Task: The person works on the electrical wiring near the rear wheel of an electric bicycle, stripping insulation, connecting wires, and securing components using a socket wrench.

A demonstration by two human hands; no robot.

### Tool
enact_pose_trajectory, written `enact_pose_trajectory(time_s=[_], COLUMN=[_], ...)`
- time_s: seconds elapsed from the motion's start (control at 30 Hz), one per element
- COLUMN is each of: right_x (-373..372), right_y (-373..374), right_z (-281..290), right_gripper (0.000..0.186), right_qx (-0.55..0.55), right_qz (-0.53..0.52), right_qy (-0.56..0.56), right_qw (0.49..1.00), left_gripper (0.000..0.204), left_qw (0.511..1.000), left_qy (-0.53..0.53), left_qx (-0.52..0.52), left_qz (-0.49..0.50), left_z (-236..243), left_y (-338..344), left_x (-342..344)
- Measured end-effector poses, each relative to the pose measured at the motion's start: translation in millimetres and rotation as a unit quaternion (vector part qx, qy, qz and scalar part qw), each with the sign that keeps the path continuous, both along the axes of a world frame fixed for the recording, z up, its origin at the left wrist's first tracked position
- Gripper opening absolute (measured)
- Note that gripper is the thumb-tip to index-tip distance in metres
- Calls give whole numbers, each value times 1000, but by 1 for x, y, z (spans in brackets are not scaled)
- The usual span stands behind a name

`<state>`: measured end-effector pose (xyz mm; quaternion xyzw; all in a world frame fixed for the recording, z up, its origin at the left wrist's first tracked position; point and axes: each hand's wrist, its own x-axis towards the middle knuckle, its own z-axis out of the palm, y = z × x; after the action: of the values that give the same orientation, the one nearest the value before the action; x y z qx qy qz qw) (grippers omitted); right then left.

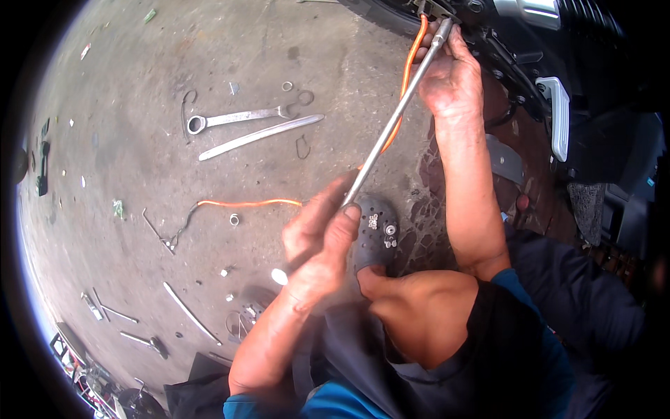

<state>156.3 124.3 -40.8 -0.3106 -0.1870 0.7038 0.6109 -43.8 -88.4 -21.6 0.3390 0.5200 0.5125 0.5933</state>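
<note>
bare knee (426,307): bent, nearest the body, between the two forearms
left hand (322,241): grip closed round the near end of the long metal bar (396,117)
shoe (375,234): dark, with holes, flat on the floor (293,174) just right of the left hand
metal bar: slanting up and rightward from the left hand to the right hand, above the floor
orange cable (408,63): beside and partly behind the bar; an orange length also lies left of the left hand
nut (234,219): on the floor, left of the left hand
flat metal strip (262,137): on the floor, beside the wrench
wrench (237,120): silver, lying with its ring end to the left
right hand (452,80): grip narrow, fingers about the bar's far end
motorbike (523,52): dark, right by the right hand; what the bar's tip meets, i cannot tell
</note>
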Motion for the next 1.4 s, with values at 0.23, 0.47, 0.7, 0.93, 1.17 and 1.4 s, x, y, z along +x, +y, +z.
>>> enact_pose_trajectory(time_s=[0.23,0.47,0.7,0.93,1.17,1.4], right_x=[-10,-19,-41,-39,-41,-46], right_y=[-1,-3,-22,-40,-32,-35], right_z=[7,4,7,-12,-23,-27], right_gripper=[17,17,17,60,75,78], right_qx=[-11,3,5,175,207,221], right_qz=[-39,-76,-170,-139,-125,-100], right_qy=[-90,-20,-109,-272,-392,-304], right_qw=[995,997,979,936,888,921], left_gripper=[35,39,38,40,47,50], left_qw=[997,1000,982,981,993,995], left_qy=[-34,2,-163,-169,-100,-79], left_qx=[-59,-29,-77,-78,-68,-61], left_qz=[37,-9,53,52,14,23], left_z=[10,5,-2,6,16,18], left_y=[-8,0,-4,8,13,20], left_x=[18,-1,11,1,-14,-22])
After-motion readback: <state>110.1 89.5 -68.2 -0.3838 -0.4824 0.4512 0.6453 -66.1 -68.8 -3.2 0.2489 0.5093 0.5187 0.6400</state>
